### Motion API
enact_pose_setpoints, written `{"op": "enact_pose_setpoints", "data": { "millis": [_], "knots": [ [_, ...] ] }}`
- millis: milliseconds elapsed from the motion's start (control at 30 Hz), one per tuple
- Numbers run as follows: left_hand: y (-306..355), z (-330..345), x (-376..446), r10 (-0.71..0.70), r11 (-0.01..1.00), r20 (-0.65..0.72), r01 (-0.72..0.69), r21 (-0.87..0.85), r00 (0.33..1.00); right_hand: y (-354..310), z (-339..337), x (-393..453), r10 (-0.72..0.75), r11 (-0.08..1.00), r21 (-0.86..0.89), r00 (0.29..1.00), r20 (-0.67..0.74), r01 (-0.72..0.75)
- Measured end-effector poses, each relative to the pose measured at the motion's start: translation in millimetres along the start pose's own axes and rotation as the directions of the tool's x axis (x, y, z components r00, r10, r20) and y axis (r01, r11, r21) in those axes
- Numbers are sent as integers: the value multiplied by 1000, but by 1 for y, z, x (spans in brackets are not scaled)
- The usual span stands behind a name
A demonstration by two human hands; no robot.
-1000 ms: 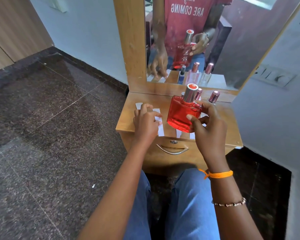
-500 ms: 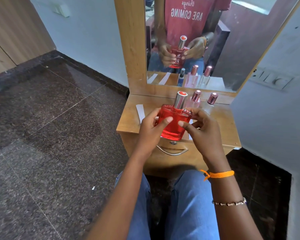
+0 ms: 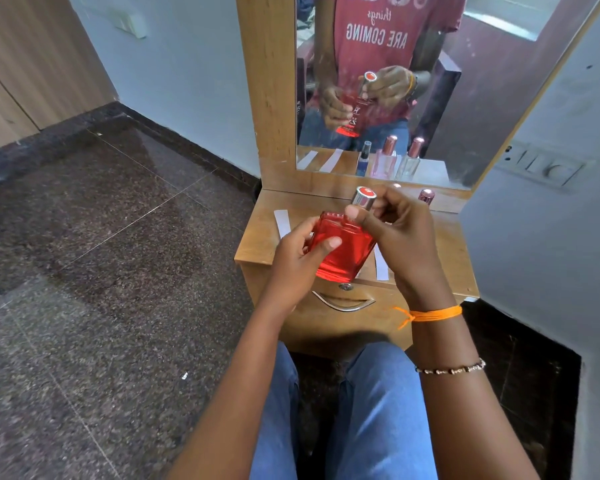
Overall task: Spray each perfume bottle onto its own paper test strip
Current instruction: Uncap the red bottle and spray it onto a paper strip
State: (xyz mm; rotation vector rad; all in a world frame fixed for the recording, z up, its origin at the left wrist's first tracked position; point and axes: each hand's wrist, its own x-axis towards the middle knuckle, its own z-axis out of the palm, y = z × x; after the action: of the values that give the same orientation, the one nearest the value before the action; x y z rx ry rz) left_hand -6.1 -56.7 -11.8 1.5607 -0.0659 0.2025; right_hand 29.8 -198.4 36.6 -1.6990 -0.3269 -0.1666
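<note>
I hold a square red perfume bottle (image 3: 343,249) above the small wooden dressing table (image 3: 257,247). My left hand (image 3: 297,258) grips the bottle's body from the left. My right hand (image 3: 400,237) pinches its silver cap (image 3: 362,197), which has a red top. White paper test strips lie on the tabletop: one at the left (image 3: 282,223), another at the right under my right hand (image 3: 381,265). A pink-capped bottle (image 3: 426,196) stands at the back right; the other bottles are mostly hidden behind my hands.
A mirror (image 3: 465,98) in a wooden frame rises behind the table and reflects the hands, bottles and strips. A drawer with a metal handle (image 3: 343,304) is below the tabletop. Dark granite floor lies to the left, a wall with a switch panel (image 3: 541,169) to the right.
My left hand left the strip on the table and took hold of the bottle's body. My right hand shifted from the bottle's side up to the cap. The bottle came nearer to me.
</note>
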Motion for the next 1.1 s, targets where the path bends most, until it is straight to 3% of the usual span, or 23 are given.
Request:
{"op": "enact_pose_setpoints", "data": {
  "millis": [133, 333, 433, 500, 567, 633, 700, 800, 867, 967, 1033, 1100],
  "knots": [
    [-4, -8, -2, -60, 992, 112, 72, -102, 992, -4, -10, -2, 41, 991, 119, 986, 159, -61],
    [-6, -11, -12, -121, 933, 287, 207, -294, 950, -8, -19, -7, 11, 985, 156, 934, 357, -72],
    [-3, -10, -13, -76, 959, 184, 122, -254, 980, -10, -23, -11, -8, 996, 87, 931, 364, -25],
    [0, -6, -11, -31, 988, 25, 34, -150, 999, -9, -19, -13, -5, 1000, 3, 961, 277, 5],
    [2, -1, -8, 35, 999, -87, -34, 13, 996, -8, -7, -16, 0, 999, -45, 997, 77, 4],
    [1, 3, -7, 80, 992, -115, -67, 111, 990, -6, 5, -17, -10, 995, -101, 994, -110, -2],
    [1, 4, -7, 60, 991, -97, -48, 124, 993, -4, 8, -17, 14, 997, -76, 988, -152, -26],
    [-2, -2, -6, 6, 999, -12, -5, 42, 1000, -2, 0, -12, 45, 998, 55, 998, -36, -43],
    [-4, -8, -6, -38, 994, 80, 46, -97, 996, -2, -11, -6, 8, 995, 98, 990, 140, -22],
    [-8, -14, -9, -90, 944, 254, 164, -286, 963, -1, -23, 0, -58, 975, 218, 905, 422, -39],
    [-9, -15, -11, -108, 907, 342, 233, -350, 934, 0, -24, 3, -65, 963, 257, 863, 501, -77],
    [-9, -14, -12, -110, 911, 322, 225, -346, 940, 1, -24, 5, -54, 960, 259, 842, 537, -103]
  ]
}}
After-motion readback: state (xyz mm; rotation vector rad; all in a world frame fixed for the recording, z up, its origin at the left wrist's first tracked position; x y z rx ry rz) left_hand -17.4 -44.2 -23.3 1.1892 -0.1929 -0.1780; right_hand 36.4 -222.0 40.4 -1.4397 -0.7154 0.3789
